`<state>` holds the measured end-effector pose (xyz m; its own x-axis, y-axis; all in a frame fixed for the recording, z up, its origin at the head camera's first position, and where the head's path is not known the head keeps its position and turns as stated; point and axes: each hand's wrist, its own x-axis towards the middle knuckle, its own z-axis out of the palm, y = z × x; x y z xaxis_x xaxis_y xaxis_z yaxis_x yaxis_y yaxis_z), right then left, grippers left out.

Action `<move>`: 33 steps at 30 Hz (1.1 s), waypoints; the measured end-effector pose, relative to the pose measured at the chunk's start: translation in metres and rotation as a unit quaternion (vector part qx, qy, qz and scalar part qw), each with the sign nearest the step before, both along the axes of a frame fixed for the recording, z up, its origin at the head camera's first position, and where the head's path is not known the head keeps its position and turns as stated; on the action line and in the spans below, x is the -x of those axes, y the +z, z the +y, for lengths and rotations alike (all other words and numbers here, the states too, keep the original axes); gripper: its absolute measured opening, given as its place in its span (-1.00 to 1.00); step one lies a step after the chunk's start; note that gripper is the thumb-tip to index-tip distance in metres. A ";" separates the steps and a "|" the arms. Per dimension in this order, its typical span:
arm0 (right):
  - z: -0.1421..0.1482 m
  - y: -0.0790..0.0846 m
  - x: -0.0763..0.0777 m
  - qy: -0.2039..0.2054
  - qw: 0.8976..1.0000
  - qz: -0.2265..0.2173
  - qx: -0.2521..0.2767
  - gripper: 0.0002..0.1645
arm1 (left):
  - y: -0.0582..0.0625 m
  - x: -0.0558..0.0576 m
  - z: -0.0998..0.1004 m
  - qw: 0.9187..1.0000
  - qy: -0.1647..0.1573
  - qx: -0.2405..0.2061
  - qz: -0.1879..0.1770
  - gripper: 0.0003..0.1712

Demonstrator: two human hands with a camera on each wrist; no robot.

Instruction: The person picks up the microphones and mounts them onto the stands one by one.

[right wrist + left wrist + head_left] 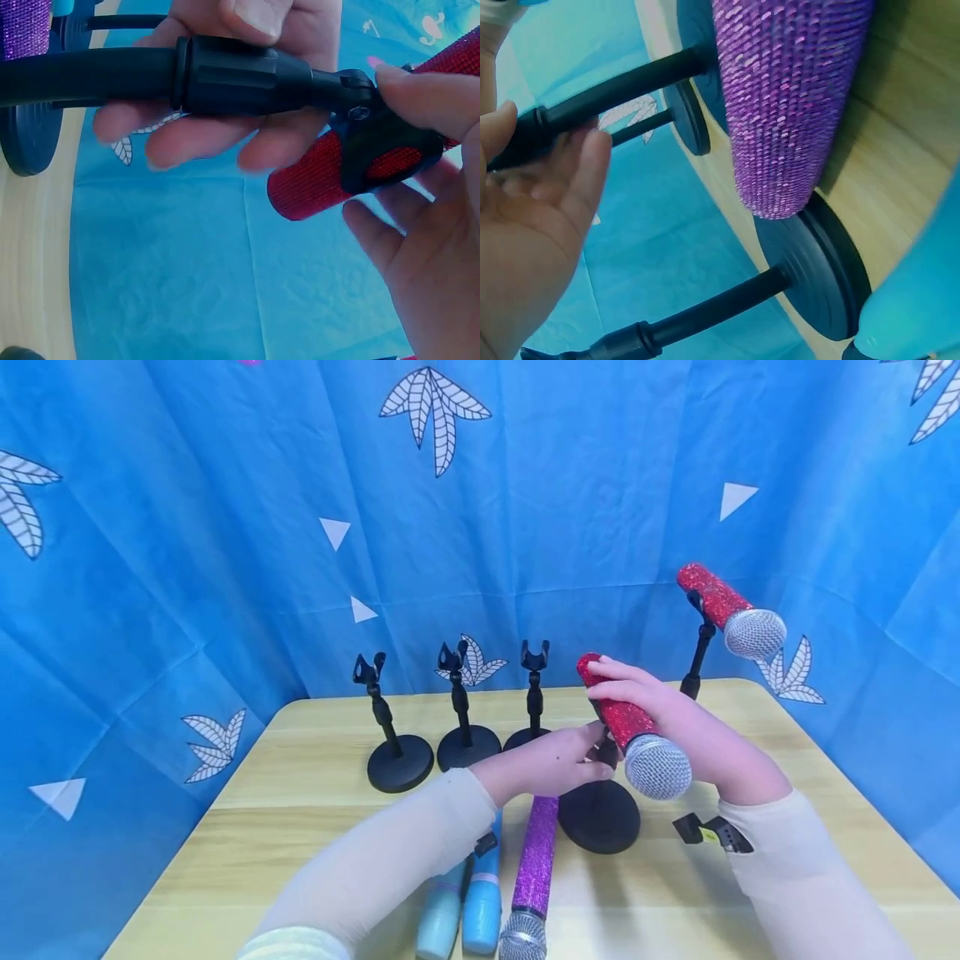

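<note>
Red glitter microphone (624,717), head toward 5 o'clock, seems mid-seating: right hand (686,727) grips it, left hand (553,760) holds the black stand (600,817); next likely wants a firm press.

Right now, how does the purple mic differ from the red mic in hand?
Color: the purple mic has a purple body; the red mic, red.
Support: the purple mic lies on the table; the red mic sits raised in a black clip.
Contact: the right hand holds the red mic; neither hand holds the purple mic.
Shared: sparkly bodies, silver mesh heads.
</note>
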<state>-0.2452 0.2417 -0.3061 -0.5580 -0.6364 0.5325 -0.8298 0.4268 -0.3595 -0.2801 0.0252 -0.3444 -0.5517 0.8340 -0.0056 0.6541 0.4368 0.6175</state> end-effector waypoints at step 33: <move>0.004 -0.065 -0.056 -0.093 0.945 -0.144 -0.278 -0.29 | -0.021 -0.065 -0.007 0.914 -0.002 0.350 0.207 -0.13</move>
